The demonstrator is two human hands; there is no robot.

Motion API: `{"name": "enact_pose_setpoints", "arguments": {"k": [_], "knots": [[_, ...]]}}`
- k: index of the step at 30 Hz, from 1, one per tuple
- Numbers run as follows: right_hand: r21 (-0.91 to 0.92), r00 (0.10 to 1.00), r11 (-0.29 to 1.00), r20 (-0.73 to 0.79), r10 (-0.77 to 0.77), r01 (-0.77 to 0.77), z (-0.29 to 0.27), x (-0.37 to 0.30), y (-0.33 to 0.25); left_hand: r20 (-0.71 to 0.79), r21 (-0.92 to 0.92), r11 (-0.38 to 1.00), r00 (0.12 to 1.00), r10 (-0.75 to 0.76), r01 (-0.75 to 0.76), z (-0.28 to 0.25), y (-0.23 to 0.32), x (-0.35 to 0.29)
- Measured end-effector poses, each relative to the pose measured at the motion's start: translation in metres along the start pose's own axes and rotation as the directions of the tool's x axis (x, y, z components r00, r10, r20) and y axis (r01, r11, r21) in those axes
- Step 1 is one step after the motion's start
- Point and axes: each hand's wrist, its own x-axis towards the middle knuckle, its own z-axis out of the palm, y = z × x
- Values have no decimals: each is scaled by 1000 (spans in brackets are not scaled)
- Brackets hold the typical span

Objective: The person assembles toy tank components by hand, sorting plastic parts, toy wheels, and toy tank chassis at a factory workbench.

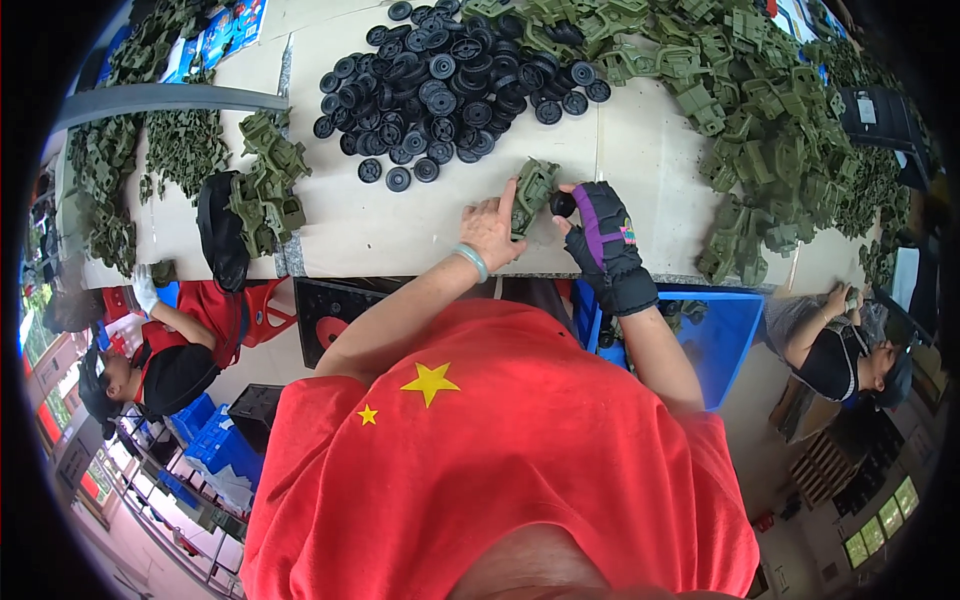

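Note:
A green plastic toy vehicle body rests on the table near its front edge. My left hand, bare with a pale band at the wrist, grips the body from its left side, index finger along it. My right hand wears a black and purple fingerless glove. Between its thumb and fingers it pinches a small black toy wheel, just to the right of the body. Beyond both hands lies a big heap of black wheels, with a few loose ones at its near side.
Green vehicle bodies pile up along the right and far side; more green parts lie at left beside a black bag-like item. A blue bin stands below the table edge. Co-workers sit at far left and right.

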Motion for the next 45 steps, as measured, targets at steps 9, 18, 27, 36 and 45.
{"name": "enact_pose_setpoints", "arguments": {"k": [9,18,27,36,45], "knots": [[-143,984,985,160,-77,101,6,16,-4,-81,-129,992,997,-2,-8,15,1,-5],[-220,987,963,75,-144,157,14,19,2,-6,-106,994,999,-41,40,5,10,-7],[-88,989,993,131,-71,83,22,10,2,-61,-220,975,998,-26,12,24,-2,-21],[-245,918,885,135,-374,397,44,75,-13,-57,-181,984,998,-8,-2,29,-6,-18],[-288,1000,957,12,14,-10,65,87,-21,-33,-249,966,997,67,-73,49,-20,-10]]}}
